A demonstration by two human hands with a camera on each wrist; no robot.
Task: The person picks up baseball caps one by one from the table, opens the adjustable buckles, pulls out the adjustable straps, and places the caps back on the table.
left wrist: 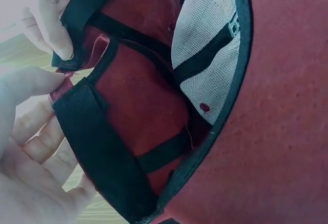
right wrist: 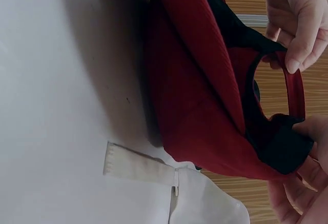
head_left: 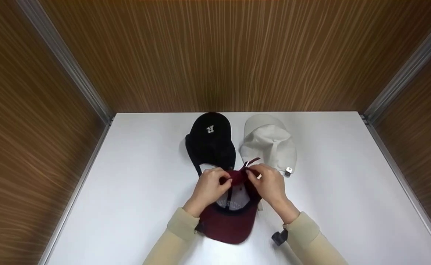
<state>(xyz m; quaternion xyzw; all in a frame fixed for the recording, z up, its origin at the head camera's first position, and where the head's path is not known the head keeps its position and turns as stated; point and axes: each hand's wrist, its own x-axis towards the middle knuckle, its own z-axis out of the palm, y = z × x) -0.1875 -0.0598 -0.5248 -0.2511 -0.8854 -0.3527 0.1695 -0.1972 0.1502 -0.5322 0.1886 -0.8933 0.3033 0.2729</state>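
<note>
A maroon baseball cap (head_left: 228, 228) is held with its inside facing up and its brim towards me. My left hand (head_left: 210, 186) pinches one side of the back strap (right wrist: 294, 90) between thumb and finger. At the other side of the back opening, my right hand (head_left: 270, 184) pinches the cap's edge near a small metal buckle (head_left: 246, 164), where a loose strap end sticks out. Dark inner tape (left wrist: 100, 137) and a pale mesh lining (left wrist: 207, 39) show inside the cap in the left wrist view.
A black cap (head_left: 212, 143) with a white letter lies behind my left hand. Behind my right hand lies a cream cap (head_left: 270, 143), its pale strap (right wrist: 138, 165) reaching under the maroon cap. Wood-grain panels (head_left: 215, 55) wall in the white table (head_left: 138, 176).
</note>
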